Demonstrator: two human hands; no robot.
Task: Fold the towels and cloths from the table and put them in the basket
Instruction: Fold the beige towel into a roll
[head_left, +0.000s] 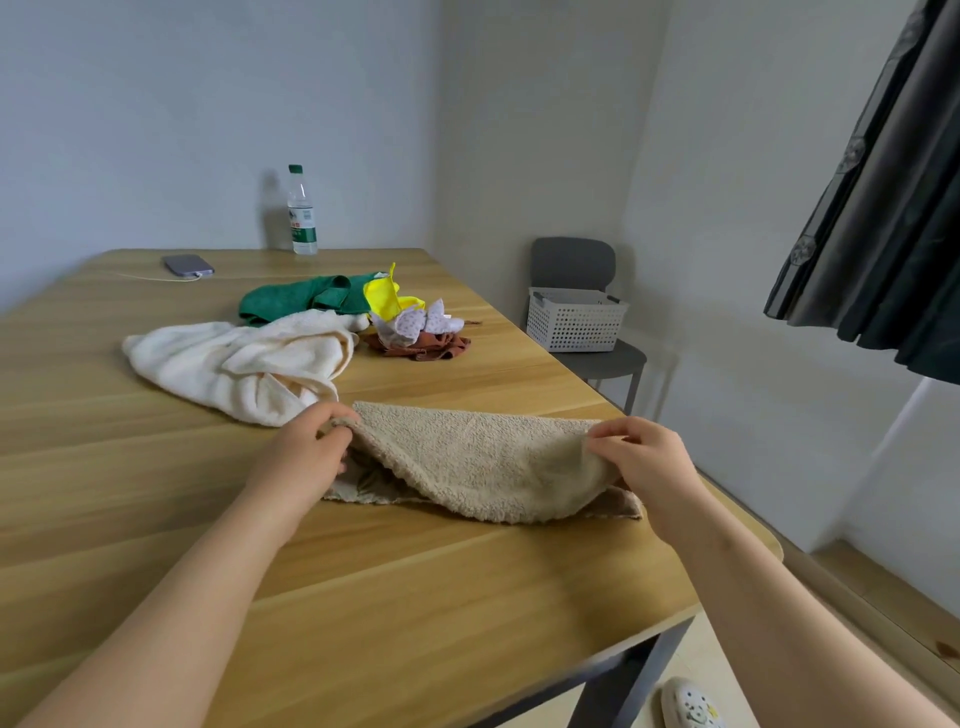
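A beige fluffy towel (483, 462) lies at the near right of the wooden table (389, 587), its upper layer lifted over the lower one. My left hand (311, 452) pinches its left corner and my right hand (649, 462) pinches its right corner. Behind it a cream towel (234, 358) lies crumpled. Farther back are a green cloth (296, 301), a yellow cloth (384, 299), a pale patterned cloth (421, 325) and a rust-brown cloth (426, 347). The white perforated basket (574, 319) stands on a grey chair beyond the table's right edge.
A water bottle (301, 213) stands at the table's far edge, with a phone (188, 265) on a charging cable to its left. The grey chair (587, 312) stands in the room's corner. A dark curtain (883, 208) hangs at the right. A shoe (691, 706) shows on the floor.
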